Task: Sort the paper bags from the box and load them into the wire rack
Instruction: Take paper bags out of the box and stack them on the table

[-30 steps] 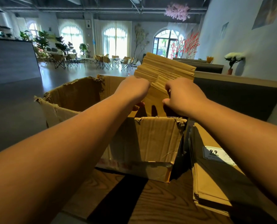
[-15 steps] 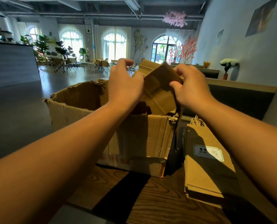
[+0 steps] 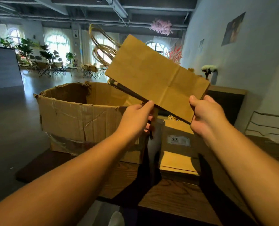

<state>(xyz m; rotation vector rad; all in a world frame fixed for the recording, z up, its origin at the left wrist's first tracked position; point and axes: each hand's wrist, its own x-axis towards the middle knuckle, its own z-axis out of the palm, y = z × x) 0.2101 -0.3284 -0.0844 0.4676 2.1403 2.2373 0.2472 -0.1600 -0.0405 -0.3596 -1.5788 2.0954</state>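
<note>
A bundle of flat brown paper bags point(image 3: 155, 74) with twine handles is held in the air above the torn cardboard box point(image 3: 77, 115). My left hand point(image 3: 135, 119) pinches the bundle's lower left edge. My right hand point(image 3: 207, 115) grips its lower right corner. A stack of flat paper bags point(image 3: 178, 147) with a white 9.9 label lies on the wooden table point(image 3: 171, 193) to the right of the box. The wire rack point(image 3: 269, 126) stands at the right edge, partly cut off by the frame.
A dark counter with a wooden top point(image 3: 226, 98) runs behind the table against the white wall, with a flower vase point(image 3: 208, 70) on it. The room's open floor lies to the left, with chairs and plants far back.
Both hands have lifted the bundle of bags up out of the box and turned it flat, handles pointing away. The view has shifted so the wire rack now shows at right.
</note>
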